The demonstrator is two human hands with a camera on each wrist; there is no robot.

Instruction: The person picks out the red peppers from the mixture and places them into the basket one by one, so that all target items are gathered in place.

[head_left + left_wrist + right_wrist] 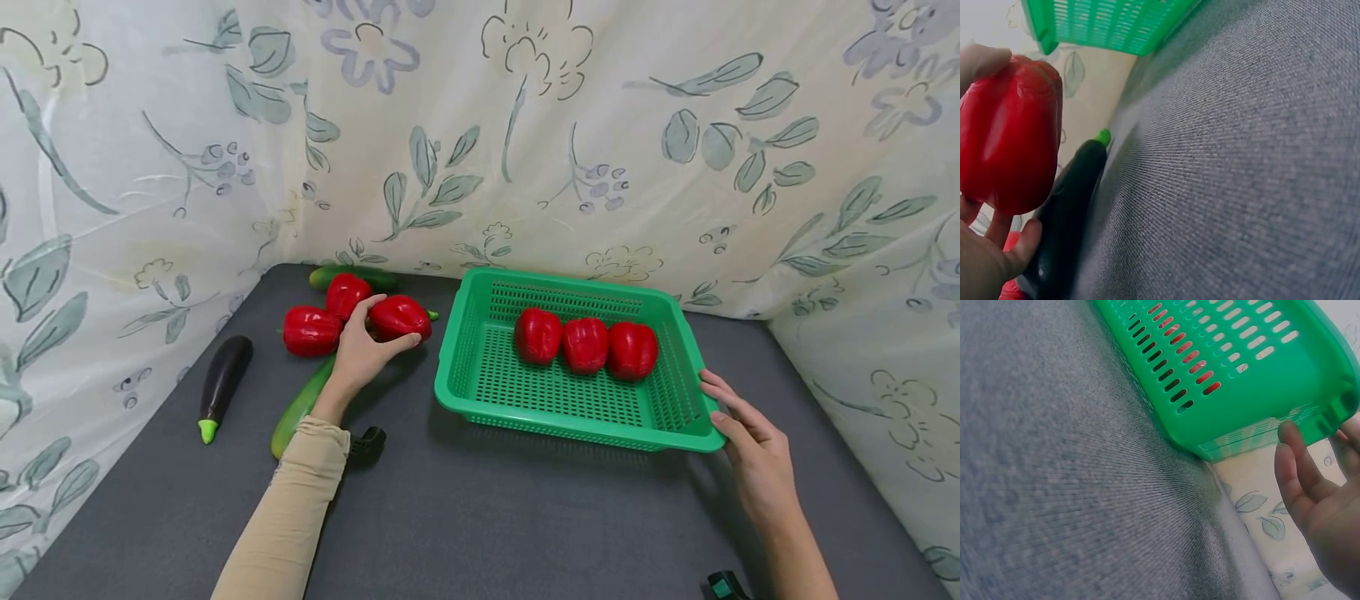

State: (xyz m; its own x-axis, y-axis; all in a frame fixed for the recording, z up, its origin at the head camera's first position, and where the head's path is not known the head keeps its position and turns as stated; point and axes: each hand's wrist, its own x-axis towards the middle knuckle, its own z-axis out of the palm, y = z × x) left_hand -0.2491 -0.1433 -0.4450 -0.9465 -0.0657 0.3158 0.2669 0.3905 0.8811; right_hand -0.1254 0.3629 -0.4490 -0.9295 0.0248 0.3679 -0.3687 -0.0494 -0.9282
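Note:
A red bell pepper (402, 318) is between the thumb and fingers of my left hand (360, 354), at the back left of the table. The left wrist view shows this pepper (1013, 137) close up, with a dark eggplant (1072, 206) lying behind it. My right hand (757, 458) grips the right rim of a green plastic basket (562, 421), thumb and fingertips at its front right corner. Three red bell peppers (585, 344) lie in a row inside the basket. In the right wrist view, fingertips (1288, 434) touch the basket's end just under the rim.
Two more red bell peppers (311, 331) sit left of my left hand. A green cucumber (300, 412) lies partly under that forearm, another cucumber (375, 279) at the back. At the left edge lies an eggplant (225, 379). Flowered cloth (465, 125) hangs around the grey table (540, 517).

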